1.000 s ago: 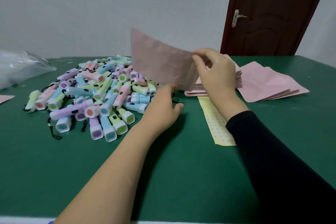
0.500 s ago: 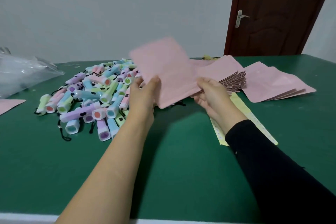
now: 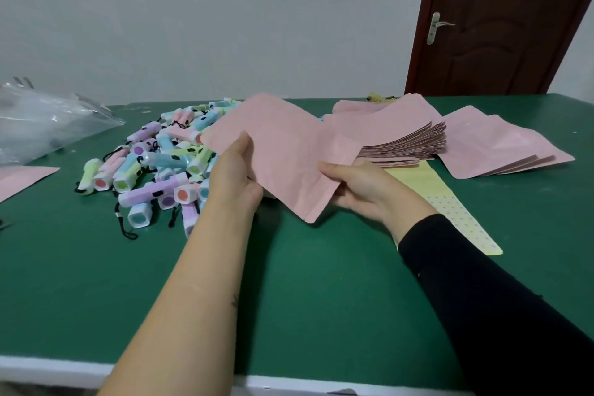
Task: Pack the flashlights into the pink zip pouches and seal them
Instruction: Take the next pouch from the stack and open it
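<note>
The left hand (image 3: 236,177) grips the pink pouch (image 3: 283,151) at its left edge, thumb on top. The right hand (image 3: 363,189) pinches its right edge. The pouch is held above the desk (image 3: 289,283), between the flashlights (image 3: 154,164) and the pouch stack (image 3: 405,141), lower and flatter than half a second ago.

Small hand-packing workroom set up in an ordinary room (no machines or shelving in view). A green-covered table (image 3: 305,283) fills the view. On it are a bulk pile of pastel flashlights (image 3: 160,164) at 10 o'clock, a thick stack of pink pouches (image 3: 401,141) at 1 o'clock and a clear plastic bag (image 3: 48,122) at 9 o'clock. Behind are a plain white wall (image 3: 225,25) and, at 2 o'clock, a brown wooden door (image 3: 498,41) with a lever handle.
</note>
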